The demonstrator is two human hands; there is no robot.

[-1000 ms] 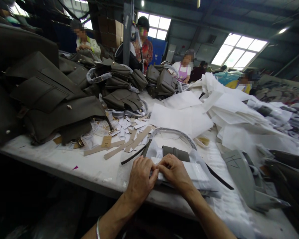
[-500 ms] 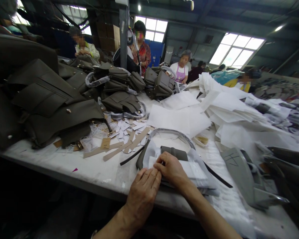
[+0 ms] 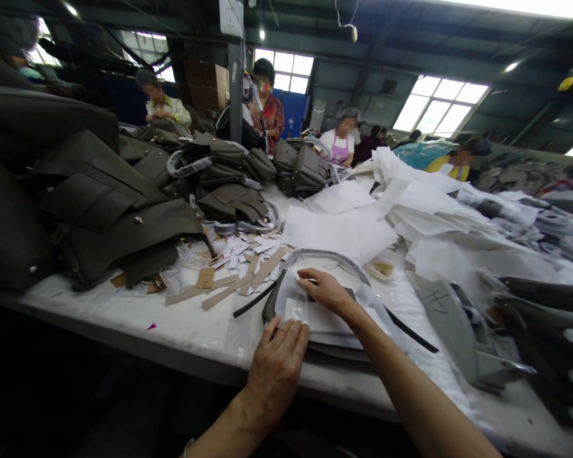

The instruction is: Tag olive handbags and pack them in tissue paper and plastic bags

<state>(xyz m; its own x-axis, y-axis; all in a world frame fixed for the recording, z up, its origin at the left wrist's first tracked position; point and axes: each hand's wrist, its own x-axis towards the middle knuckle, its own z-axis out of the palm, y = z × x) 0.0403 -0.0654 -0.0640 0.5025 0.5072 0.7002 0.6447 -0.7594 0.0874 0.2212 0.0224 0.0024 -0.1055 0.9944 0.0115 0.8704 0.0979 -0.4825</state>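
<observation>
The bag (image 3: 334,348) lies just inside the near edge of the table (image 3: 195,327), its wrapped handle (image 3: 327,254) arching on the far side and 2 dark strap ends (image 3: 254,301) sticking out left and right. The left hand (image 3: 277,356) rests flat, fingers together, on the bag's near left edge, gripping nothing. The right hand (image 3: 328,290) is over the bag, fingers loosely bent, unclenched; contact is unclear. Bare tabletop runs left toward dark bags (image 3: 134,226); white sheets (image 3: 339,230) crowd the far side, a grey device (image 3: 446,337) the right.
</observation>
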